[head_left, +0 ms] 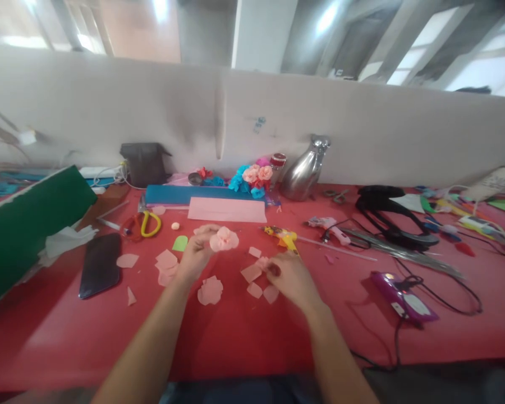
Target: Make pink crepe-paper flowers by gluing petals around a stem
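My left hand is closed on a pink paper flower, with its ruffled face turned up. Over a group of pink paper pieces, my right hand has its fingers pinched together at a small pink paper petal. Cut paper squares lie under and beside those fingertips. A stack of round pink petals rests on the red table between my forearms. Just beyond my right hand lies a yellow hot glue gun with a clear glue stick.
Yellow-handled scissors, a black phone and a green board are at left. Finished paper flowers and a steel jug stand behind. At right are a pink glue gun, a purple power strip and loose cables.
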Demonstrator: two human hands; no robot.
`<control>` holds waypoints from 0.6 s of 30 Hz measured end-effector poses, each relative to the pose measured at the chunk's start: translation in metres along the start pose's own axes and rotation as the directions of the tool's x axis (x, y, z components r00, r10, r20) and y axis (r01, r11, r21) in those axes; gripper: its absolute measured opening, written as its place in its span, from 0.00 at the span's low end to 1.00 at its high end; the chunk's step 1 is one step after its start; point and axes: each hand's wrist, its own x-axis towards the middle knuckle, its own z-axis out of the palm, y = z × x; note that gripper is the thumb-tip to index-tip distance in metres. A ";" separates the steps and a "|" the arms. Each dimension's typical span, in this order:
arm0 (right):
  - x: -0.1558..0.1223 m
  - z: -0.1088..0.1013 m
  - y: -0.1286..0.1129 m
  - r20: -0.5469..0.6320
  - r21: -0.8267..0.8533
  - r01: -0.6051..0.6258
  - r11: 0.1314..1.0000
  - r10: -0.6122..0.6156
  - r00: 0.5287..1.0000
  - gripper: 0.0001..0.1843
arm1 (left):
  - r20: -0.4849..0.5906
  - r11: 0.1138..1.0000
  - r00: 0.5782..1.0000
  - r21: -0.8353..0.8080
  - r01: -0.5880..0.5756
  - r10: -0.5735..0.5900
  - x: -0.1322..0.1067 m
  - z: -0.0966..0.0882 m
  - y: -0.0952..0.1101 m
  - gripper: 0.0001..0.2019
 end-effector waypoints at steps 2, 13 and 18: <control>0.000 0.001 0.000 -0.027 0.047 0.029 0.998 -0.028 0.999 0.09 | 0.030 0.999 0.999 0.035 -0.026 0.025 0.000 0.000 -0.001 0.06; 0.002 0.012 -0.006 -0.134 0.341 0.174 0.924 -0.135 0.982 0.09 | -0.037 0.999 0.999 0.039 0.018 -0.017 0.001 -0.002 -0.013 0.02; 0.001 0.011 -0.007 -0.132 0.396 0.100 0.913 -0.051 0.990 0.07 | -0.148 0.989 0.985 -0.129 0.066 -0.085 0.000 -0.001 -0.011 0.04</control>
